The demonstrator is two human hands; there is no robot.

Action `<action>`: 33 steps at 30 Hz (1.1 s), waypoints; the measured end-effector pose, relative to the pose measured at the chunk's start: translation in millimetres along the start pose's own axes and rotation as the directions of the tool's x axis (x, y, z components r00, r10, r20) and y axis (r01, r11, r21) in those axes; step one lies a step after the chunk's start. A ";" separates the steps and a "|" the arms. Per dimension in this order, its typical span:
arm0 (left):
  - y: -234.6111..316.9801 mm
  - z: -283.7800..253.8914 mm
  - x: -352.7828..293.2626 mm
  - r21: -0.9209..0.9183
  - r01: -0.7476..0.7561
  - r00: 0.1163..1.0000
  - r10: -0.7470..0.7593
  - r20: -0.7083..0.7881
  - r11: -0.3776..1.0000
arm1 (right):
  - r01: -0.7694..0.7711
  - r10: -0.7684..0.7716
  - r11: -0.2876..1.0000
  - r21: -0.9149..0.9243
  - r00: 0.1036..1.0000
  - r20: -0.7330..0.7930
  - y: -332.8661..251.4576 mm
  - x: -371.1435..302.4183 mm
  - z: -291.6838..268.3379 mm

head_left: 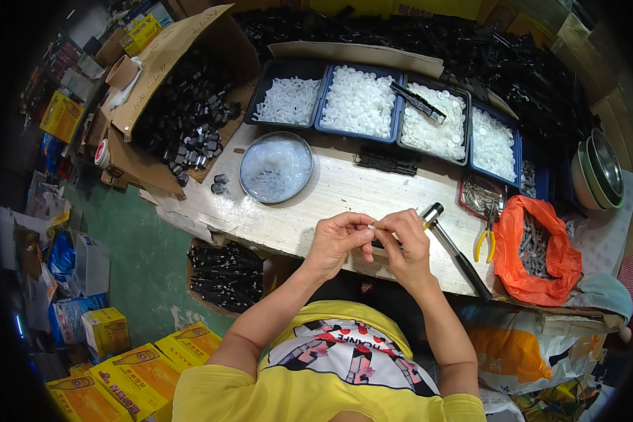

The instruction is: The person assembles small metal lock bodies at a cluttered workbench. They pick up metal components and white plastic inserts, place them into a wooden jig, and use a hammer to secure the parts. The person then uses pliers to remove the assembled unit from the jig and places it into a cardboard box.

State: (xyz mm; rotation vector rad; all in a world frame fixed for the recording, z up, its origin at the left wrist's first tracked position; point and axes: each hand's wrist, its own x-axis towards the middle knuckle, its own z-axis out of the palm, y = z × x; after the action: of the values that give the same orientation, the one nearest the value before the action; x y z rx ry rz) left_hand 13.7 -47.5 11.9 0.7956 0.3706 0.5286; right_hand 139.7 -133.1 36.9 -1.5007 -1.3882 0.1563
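Observation:
My left hand (337, 245) and my right hand (408, 247) meet over the front edge of the workbench, fingertips pinched together. Between them is a small white plastic part (371, 228), mostly covered by the fingers, so its shape cannot be told. A hammer (457, 253) with a black handle lies just right of my right hand. Beyond the hands, a black plastic assembly (387, 164) rests on the bench. A similar black piece (418, 103) lies across two blue trays of small white parts (359, 102). A round bowl (276, 167) of translucent material stands at the left.
Yellow-handled pliers (485, 239) and an orange bag (534, 253) of metal parts sit at the right. A cardboard box (179, 70) of black pieces stands far left. Stacked bowls (601, 172) are at the far right. Black parts (401, 35) are heaped behind the trays.

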 end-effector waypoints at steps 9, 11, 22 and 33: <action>12.7 -14.4 3.4 0.586 -0.097 0.991 0.134 -0.020 0.804 | 0.011 0.042 0.956 -0.294 0.984 0.173 15.2 -11.9 0.4; 13.1 -14.8 3.6 0.617 -0.030 0.995 0.082 -0.056 0.787 | 0.016 0.054 0.946 -0.324 0.977 0.206 20.0 -17.4 4.4; 5.6 -11.9 15.6 0.958 -0.177 0.982 0.110 0.155 0.226 | 0.137 0.005 0.887 -0.440 0.952 0.306 21.6 -14.5 8.8; 18.5 -17.0 25.4 0.935 -0.053 0.991 -0.096 0.092 0.352 | 0.124 -0.002 0.887 -0.445 0.964 0.265 23.3 -20.5 13.6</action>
State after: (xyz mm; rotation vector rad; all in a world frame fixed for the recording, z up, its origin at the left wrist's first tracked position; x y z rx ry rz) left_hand 20.0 -12.4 11.9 1.9777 0.5712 0.1687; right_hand 139.1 -136.7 3.2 -1.8696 -1.7713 -0.0254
